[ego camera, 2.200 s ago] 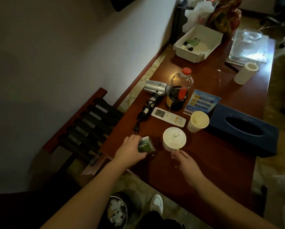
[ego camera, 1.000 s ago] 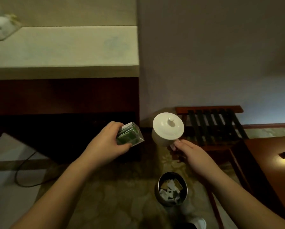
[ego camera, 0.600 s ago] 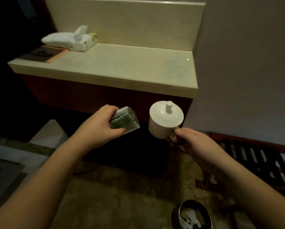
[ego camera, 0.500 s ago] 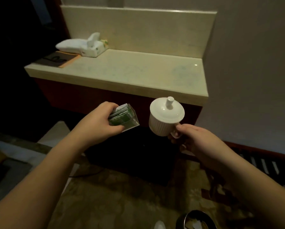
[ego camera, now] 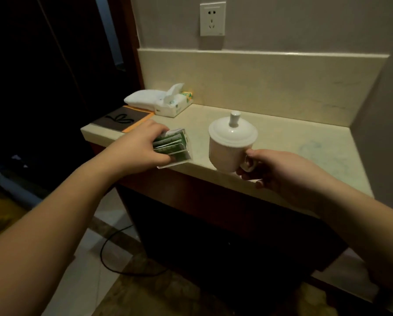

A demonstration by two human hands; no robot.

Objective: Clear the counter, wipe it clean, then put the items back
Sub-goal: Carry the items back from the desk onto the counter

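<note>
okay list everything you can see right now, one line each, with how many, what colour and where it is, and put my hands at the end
lidded mug: one, white, held at the counter's front edge
clear holder of tea packets: one, green and white packets, at the front edge, left of the mug
counter: one, pale beige stone, with a matching backsplash
tissue pack: one, white, back left of the counter
folded towel: one, white, beside the tissue pack
mat: one, dark with orange edge, left end
wall socket: one, white, above the backsplash
cable: one, black, on the floor
left hand: grips the holder
right hand: holds the mug's handle
</note>
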